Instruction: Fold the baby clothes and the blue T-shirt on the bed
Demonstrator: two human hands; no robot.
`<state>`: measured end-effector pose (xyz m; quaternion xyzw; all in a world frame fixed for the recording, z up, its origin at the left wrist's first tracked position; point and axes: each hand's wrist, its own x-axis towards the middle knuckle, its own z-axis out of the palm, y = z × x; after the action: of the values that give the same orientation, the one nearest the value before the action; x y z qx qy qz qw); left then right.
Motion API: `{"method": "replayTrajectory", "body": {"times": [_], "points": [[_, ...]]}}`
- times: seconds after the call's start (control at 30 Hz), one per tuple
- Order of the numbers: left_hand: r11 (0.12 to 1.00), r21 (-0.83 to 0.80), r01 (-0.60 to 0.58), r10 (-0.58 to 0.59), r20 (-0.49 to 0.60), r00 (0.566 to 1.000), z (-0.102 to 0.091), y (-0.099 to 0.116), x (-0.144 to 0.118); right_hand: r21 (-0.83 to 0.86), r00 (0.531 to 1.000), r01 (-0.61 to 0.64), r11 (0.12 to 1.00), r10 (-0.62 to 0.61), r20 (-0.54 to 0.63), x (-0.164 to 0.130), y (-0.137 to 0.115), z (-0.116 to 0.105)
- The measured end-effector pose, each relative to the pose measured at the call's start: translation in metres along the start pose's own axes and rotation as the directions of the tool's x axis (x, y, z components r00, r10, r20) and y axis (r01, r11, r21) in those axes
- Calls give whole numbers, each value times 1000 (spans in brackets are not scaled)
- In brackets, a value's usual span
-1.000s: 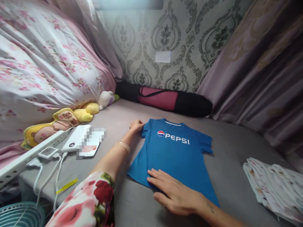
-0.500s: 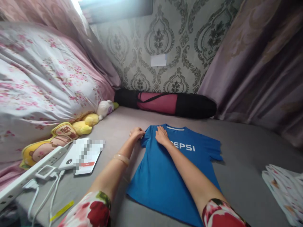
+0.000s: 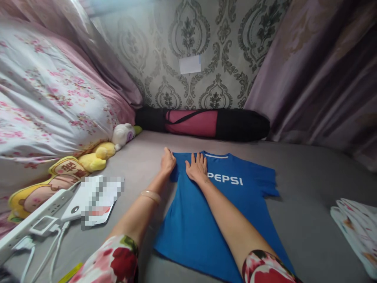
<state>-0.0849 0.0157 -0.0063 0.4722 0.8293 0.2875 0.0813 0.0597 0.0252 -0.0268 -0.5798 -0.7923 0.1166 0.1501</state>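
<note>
A blue T-shirt [image 3: 206, 220] with white PEPSI lettering lies front side up on the grey bed sheet, its collar away from me. My left hand [image 3: 168, 161] is closed on the edge of the sleeve at the shirt's left side, and that sleeve is stretched outward. Flat on the chest beside the collar rests my right hand [image 3: 197, 168], fingers spread, just left of the lettering. The sleeve on the other side lies spread on the sheet.
At the back lies a long black and pink bag [image 3: 191, 124]. On the left are plush toys [image 3: 96, 156], a white power strip [image 3: 44, 214] with cables, and a blurred white device [image 3: 103, 196]. Folded patterned cloth [image 3: 356, 232] sits at the right edge.
My left hand has drawn the sleeve outward and away from me, so it lies straighter. My right hand's fingers have spread on the chest. The camera view has shifted slightly.
</note>
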Motion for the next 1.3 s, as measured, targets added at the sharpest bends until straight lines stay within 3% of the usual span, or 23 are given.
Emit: {"method": "replayTrajectory", "body": {"times": [0.2, 0.3, 0.47, 0.63, 0.77, 0.87, 0.97, 1.03, 1.13, 1.3], "points": [[909, 348, -227, 204, 103, 974, 2, -13, -9, -55, 1000, 0, 998, 0, -6, -1, -1, 0], [884, 403, -238, 202, 130, 971, 2, -13, -7, -75, 1000, 9, 997, -10, -9, -2, -1, 0], [935, 322, -150, 108, 145, 984, -4, -11, -4, -95, 1000, 16, 995, -17, -10, -2, 0, 1], [983, 177, -46, 31, 86, 996, -28, -28, -22, -74, 999, 44, 996, -43, 5, -2, 1, -1], [997, 78, 0, -18, 219, 976, -47, -46, -55, -37, 998, 58, 998, -58, 10, -3, 2, -2], [999, -38, -25, 35, 281, 959, -49, -49, -78, -5, 999, 50, 999, -50, -10, -2, 1, -7], [998, -60, -31, 44, 219, 975, -43, -43, -91, 55, 994, 99, 994, -96, -58, -1, -3, -21], [999, -32, -20, 25, 154, 988, -39, -39, -93, 114, 987, 162, 980, -162, -9, 0, -9, -34], [997, -67, -29, 37, 124, 992, -35, -36, -93, 234, 940, 251, 939, -294, 172, -2, -19, -48], [911, -412, 21, 22, 99, 995, -32, -40, -90, 392, 772, 276, 878, -445, 453, -6, -26, -49]]}}
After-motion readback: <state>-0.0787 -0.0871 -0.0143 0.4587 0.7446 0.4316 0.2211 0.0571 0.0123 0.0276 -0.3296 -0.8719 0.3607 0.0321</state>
